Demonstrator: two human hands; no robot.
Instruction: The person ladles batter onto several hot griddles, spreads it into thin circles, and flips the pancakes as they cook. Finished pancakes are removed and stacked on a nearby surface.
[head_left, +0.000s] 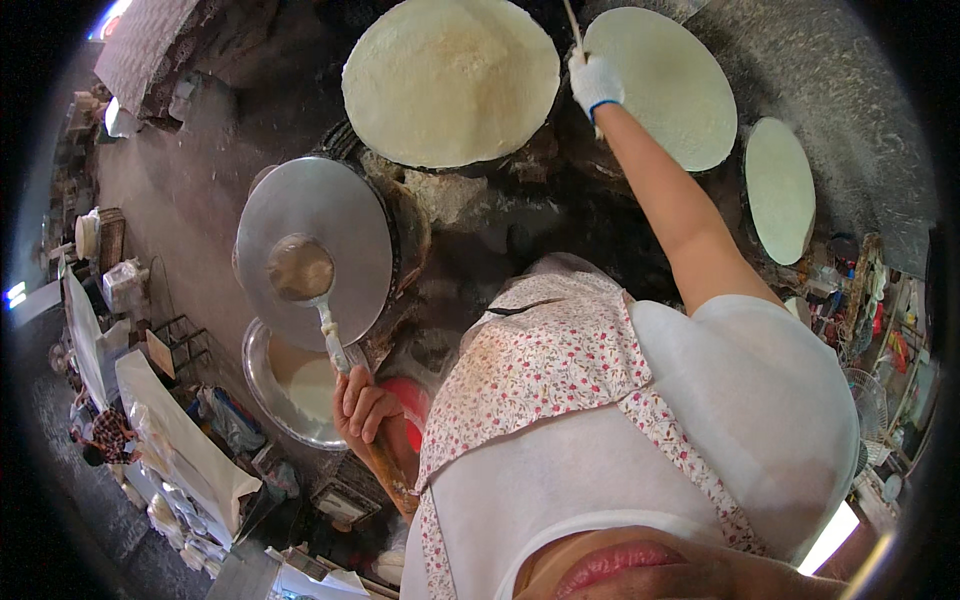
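My left hand (367, 409) grips the handle of a long-handled ladle (301, 266). The ladle's round bowl is over a flat grey metal disc (341, 225); whether they touch, I cannot tell. Just below the disc, partly covered by it, is a metal basin (307, 390) of whitish liquid. My right hand (596, 79), in a white knit glove with a blue cuff, is closed around a thin stick (573, 26) whose far end leaves the picture. That hand is between two pale round sheets, a large cream one (450, 82) and a greenish-white one (664, 90).
Another pale round sheet (780, 191) lies farther right. Beside the basin shows a red container (409, 409), partly hidden by my arm and apron. Long white-covered tables (176, 442) stand at lower left, where a person in a checked shirt (111, 439) is. A fan (868, 405) is at far right.
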